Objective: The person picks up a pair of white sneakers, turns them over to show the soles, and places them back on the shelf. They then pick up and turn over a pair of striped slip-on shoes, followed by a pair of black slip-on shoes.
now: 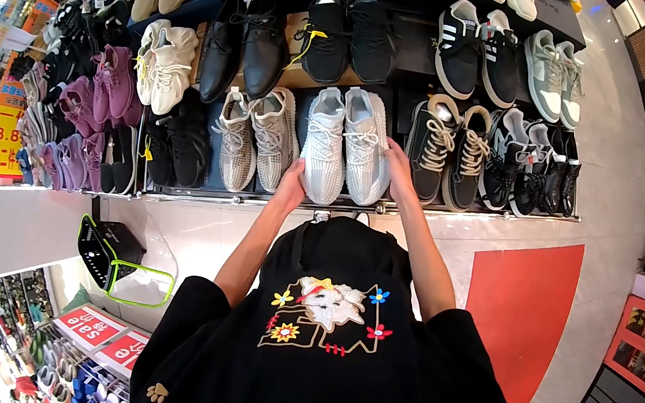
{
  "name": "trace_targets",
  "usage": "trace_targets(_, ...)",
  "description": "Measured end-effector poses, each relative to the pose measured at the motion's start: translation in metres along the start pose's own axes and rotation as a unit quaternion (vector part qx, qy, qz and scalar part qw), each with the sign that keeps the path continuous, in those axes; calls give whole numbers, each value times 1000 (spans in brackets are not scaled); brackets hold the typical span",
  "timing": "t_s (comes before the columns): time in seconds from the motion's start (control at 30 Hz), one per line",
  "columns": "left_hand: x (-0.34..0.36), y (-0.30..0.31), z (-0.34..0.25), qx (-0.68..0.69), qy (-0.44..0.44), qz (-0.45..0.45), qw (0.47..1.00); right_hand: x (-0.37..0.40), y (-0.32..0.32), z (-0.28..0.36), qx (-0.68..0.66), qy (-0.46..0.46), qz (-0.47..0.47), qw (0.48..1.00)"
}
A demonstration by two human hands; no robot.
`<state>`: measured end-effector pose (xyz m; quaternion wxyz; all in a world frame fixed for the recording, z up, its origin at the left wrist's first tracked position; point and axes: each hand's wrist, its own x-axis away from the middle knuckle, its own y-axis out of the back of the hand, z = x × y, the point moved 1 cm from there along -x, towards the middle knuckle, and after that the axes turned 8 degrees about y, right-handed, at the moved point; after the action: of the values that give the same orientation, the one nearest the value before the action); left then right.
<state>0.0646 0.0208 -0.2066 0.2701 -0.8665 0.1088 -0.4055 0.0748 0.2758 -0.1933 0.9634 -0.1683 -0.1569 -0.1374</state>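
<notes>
Cupping the heel of the grey knit sneaker (324, 146) with the left hand (291, 186), fingers wrapped round the back. Gripping the outer side of the matching grey sneaker (367, 142) with the right hand (398, 173). Holding both on the front row of the sloped shelf (194, 194), squeezed between the beige pair (258, 138) and the black-and-tan pair (445, 150). Possibly risking a slide off that front lip if loosening either grip, or nudging a neighbour out of line by swinging an elbow wide.

Sloped display shelf (501, 215) bears paired shoes: pale grey sneakers (347, 147) beside a black pair (448, 150), purple trainers (105, 90) far left
</notes>
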Motion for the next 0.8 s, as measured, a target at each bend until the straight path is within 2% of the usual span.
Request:
trace_targets(0.13, -5, 1, 1, -8, 12, -20, 1000, -14, 6, -16, 8, -7, 2, 1000)
trace_targets(0.27, -7, -4, 9, 5, -6, -91, 996, -4, 4, -19, -10, -4, -27, 1000)
trace_targets(0.33, -6, -3, 12, -22, -47, -106, 993, 0, 4, -21, 32, 31, -47, 998)
trace_targets(0.37, 4, -19, 11, -16, -83, -197, 977, 3, 4, -20, 44, 40, -58, 997)
trace_targets(0.4, 7, -24, 17, -13, -83, -213, 974, 5, 5, -19, 85, 56, -62, 993)
trace_targets(0.47, 13, -28, 24, -176, -245, -250, 920, 6, 5, -23, 99, 59, -69, 991)
trace_targets(0.5, 15, -29, 29, -193, -282, -242, 908, 4, 10, -28, 208, 114, -75, 969)
trace_targets(0.53, 22, -39, 32, -221, -309, -240, 893, 3, 13, -33, 234, 138, -70, 960)
trace_targets(0.6, 28, -37, 47, -295, -298, -247, 874, 6, 21, -32, 270, 206, -35, 940)
trace_targets(0.67, 36, -38, 58, -397, -282, -274, 829, 14, 26, -19, 224, 186, 9, 957)
trace_targets(0.73, 45, -42, 69, -400, -293, -291, 819, 11, 44, -38, 179, 159, 59, 969)
trace_targets(0.8, 46, -35, 87, -353, -304, -343, 815, 19, 51, -24, 200, 133, 113, 964)
